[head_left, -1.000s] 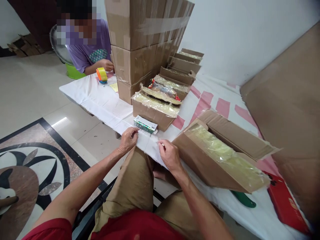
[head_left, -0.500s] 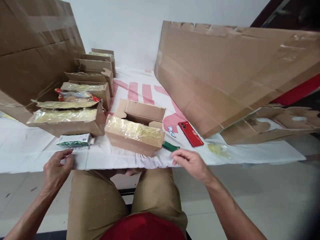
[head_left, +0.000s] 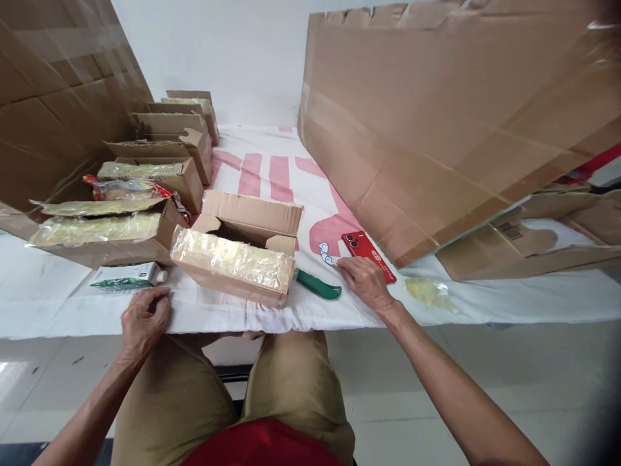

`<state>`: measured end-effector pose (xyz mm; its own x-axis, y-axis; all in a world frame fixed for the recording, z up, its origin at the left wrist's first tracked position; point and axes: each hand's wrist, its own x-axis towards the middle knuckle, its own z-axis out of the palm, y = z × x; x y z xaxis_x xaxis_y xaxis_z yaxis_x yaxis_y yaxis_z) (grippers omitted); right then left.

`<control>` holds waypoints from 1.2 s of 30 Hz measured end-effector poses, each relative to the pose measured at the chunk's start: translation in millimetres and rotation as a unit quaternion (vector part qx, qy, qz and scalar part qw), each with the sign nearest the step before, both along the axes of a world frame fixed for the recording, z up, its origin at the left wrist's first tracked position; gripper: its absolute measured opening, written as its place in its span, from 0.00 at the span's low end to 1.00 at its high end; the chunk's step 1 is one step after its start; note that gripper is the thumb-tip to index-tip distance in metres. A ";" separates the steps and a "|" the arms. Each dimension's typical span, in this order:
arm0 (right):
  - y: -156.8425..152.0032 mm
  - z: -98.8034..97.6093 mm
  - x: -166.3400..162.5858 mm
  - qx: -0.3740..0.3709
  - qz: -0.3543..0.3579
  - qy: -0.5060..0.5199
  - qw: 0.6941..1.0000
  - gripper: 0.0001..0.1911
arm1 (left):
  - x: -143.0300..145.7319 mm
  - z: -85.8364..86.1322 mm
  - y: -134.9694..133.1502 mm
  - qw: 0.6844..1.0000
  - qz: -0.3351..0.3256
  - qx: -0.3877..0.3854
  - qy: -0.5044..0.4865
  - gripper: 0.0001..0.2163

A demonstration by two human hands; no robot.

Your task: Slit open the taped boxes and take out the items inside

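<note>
On the cloth, I am resting my right hand, fingers spread, on the phone, lying diagonally; left hand is curling emptily.

Plain white wall behind. Tabletop under white cloth with pink printed marks. Large flat cardboard sheet leaning at right, stacked taped cartons at left. Pale glossy tiled floor below. Soft even light.

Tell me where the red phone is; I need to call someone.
The red phone lies on the white cloth right of centre, at the right hand fingertips, beside the green-handled tool.
</note>
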<state>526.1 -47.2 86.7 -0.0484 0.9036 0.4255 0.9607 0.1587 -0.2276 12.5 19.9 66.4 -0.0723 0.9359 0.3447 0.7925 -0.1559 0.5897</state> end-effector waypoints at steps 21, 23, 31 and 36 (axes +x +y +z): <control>-2.8 27.4 10.6 -0.030 0.032 0.006 0.999 0.16 | 3.9 -1.4 -5.9 0.998 -0.019 0.059 0.001 0.10; -8.2 34.8 5.3 0.007 0.019 0.051 0.999 0.16 | 8.8 3.9 -10.7 0.997 -0.025 0.069 -0.010 0.11; -5.8 28.8 1.3 -0.043 0.000 0.047 0.998 0.17 | 37.1 36.1 -21.3 0.991 -0.068 0.113 -0.018 0.10; -2.0 11.1 3.0 -0.098 0.021 0.025 0.995 0.17 | 46.9 31.7 -27.9 0.994 -0.074 0.072 -0.039 0.10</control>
<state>529.2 -49.2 97.8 -0.0717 0.9668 0.2451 0.9410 0.1470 -0.3048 59.4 -8.0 98.1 0.0302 0.8801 0.4738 0.7073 -0.3538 0.6120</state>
